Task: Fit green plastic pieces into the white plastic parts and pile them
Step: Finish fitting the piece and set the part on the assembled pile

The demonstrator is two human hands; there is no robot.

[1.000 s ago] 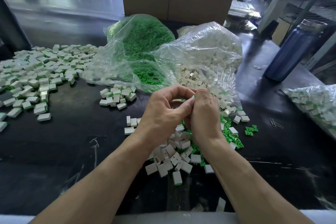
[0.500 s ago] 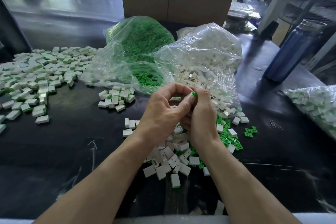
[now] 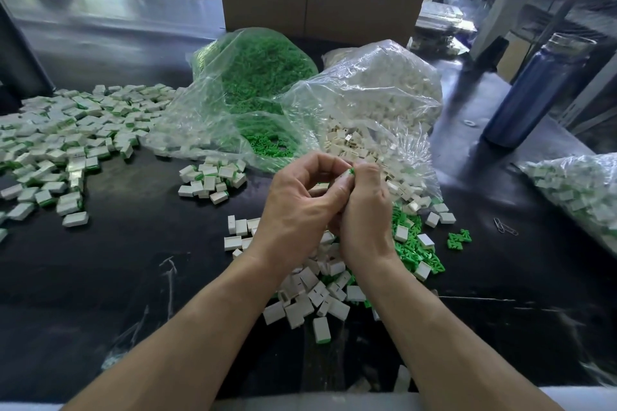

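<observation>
- Both hands are up over the black surface [image 3: 100, 277], left hand [image 3: 297, 210] and right hand [image 3: 364, 220] pinching one small green plastic piece [image 3: 352, 171] between the fingertips; the white part is hidden.
- Tip: I'd line the piece up square and press with the thumbs, not force it in crooked.
- The piece looks tiny, bright green and rigid.
- Finished white-and-green blocks [image 3: 66, 150] are piled far left.

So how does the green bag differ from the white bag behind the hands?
The green bag holds small green pieces; the white bag holds white parts. The green bag lies further left, beside the finished pile; the white bag lies nearer the blue bottle. Both are clear plastic, open toward the person, spilling onto the dark table.
</observation>
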